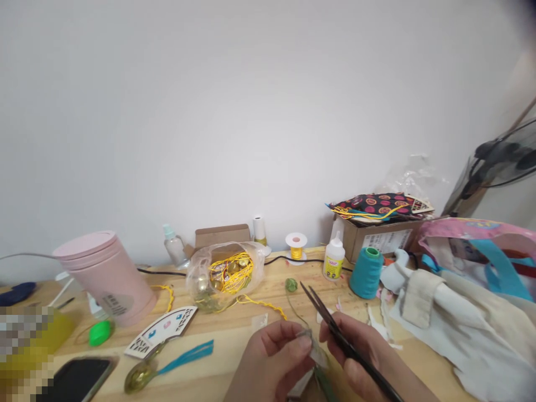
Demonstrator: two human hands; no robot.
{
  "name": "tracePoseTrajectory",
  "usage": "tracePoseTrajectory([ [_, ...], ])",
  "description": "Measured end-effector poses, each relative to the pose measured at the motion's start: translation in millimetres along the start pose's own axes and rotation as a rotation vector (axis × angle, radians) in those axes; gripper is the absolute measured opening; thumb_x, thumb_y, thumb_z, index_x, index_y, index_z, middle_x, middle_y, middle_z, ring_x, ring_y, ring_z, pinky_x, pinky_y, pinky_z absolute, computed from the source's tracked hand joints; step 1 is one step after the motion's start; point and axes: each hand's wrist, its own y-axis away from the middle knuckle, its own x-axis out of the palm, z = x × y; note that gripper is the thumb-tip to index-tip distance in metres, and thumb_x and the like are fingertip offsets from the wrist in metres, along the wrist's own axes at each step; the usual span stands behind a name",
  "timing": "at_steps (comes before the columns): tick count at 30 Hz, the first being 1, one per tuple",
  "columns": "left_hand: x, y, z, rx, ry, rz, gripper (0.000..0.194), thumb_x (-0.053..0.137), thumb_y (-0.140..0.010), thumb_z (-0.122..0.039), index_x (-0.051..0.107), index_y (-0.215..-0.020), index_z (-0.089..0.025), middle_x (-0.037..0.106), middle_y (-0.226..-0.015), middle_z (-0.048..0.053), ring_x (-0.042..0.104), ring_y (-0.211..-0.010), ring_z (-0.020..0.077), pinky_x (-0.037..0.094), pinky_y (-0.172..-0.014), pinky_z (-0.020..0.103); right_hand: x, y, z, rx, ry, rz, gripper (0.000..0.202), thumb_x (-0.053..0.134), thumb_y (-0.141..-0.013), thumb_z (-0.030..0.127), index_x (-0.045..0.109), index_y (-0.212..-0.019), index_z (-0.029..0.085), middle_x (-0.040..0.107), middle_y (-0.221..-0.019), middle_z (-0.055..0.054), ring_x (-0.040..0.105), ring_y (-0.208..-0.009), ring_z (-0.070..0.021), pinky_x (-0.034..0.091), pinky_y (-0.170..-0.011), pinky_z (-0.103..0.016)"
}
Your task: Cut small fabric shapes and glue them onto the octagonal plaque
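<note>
My left hand point(278, 357) pinches a small grey-green scrap of cloth point(318, 355) between thumb and fingertips. Long dark tweezers point(335, 329) lie in my right hand point(360, 352), their two pointed tips slightly apart and aimed up and left, above the cloth. From a small ball of green thread point(291, 285) behind my hands, a strand point(296, 312) runs toward the pinched cloth. Something darker green hangs below the scrap, partly hidden by my hands.
Behind stand a glue bottle point(334, 259), a teal thread cone point(365, 273) and a yellow spool point(296, 248). Pale cloth point(460, 329) covers the right side. Left are a bag of yellow cords point(226, 273), a fan-shaped piece point(161, 332), a teal tassel point(186, 356), a pink tumbler point(109, 279) and a phone point(77, 379).
</note>
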Motion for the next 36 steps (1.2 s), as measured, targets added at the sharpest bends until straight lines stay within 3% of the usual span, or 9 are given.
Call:
tracePoseTrajectory([
  [3, 1.9, 1, -1, 0.036, 0.044, -0.017, 0.016, 0.076, -0.053, -0.02, 0.063, -0.062, -0.014, 0.069, -0.064, 0.005, 0.062, -0.066, 0.0184, 0.046, -0.066, 0.028, -1, 8, 12, 0.043, 0.108, 0.013, 0.047, 0.064, -0.056, 0.055, 0.058, -0.084, 0.018, 0.053, -0.066, 0.0, 0.049, -0.061, -0.0157, 0.041, -0.054, -0.021],
  [6, 4.8, 3, -4, 0.112, 0.081, -0.028, 0.016, 0.075, -0.054, -0.018, 0.064, -0.064, -0.013, 0.07, -0.066, 0.006, 0.063, -0.07, 0.0196, 0.046, -0.072, 0.031, -2, 14, 18, 0.071, 0.218, -0.058, 0.054, 0.067, -0.051, 0.053, 0.059, -0.092, 0.018, 0.058, -0.076, -0.003, 0.052, -0.07, -0.0207, 0.043, -0.06, -0.025],
  [13, 12.5, 6, -6, 0.223, 0.13, -0.053, 0.014, 0.077, -0.05, -0.012, 0.065, -0.058, -0.014, 0.068, -0.057, 0.001, 0.061, -0.06, 0.0129, 0.048, -0.066, 0.024, -5, 13, 19, 0.058, 0.391, -0.072, 0.049, 0.072, -0.048, 0.048, 0.065, -0.089, 0.021, 0.06, -0.072, -0.003, 0.05, -0.062, -0.0194, 0.042, -0.055, -0.024],
  [27, 16.0, 8, -1, 0.156, 0.083, -0.044, 0.014, 0.076, -0.052, -0.018, 0.066, -0.062, -0.014, 0.069, -0.061, 0.004, 0.063, -0.063, 0.0171, 0.045, -0.068, 0.027, -2, 12, 23, 0.112, 0.293, -0.004, 0.041, 0.067, -0.055, 0.048, 0.065, -0.079, 0.014, 0.055, -0.063, 0.0, 0.047, -0.059, -0.0166, 0.037, -0.051, -0.021],
  [36, 21.0, 12, -5, 0.126, 0.071, -0.064, 0.014, 0.074, -0.055, -0.019, 0.065, -0.065, -0.015, 0.068, -0.061, 0.003, 0.063, -0.061, 0.0184, 0.046, -0.062, 0.027, -3, 10, 21, 0.056, 0.32, 0.037, 0.037, 0.061, -0.061, 0.05, 0.062, -0.071, 0.014, 0.045, -0.054, 0.003, 0.035, -0.05, -0.011, 0.028, -0.044, -0.02],
])
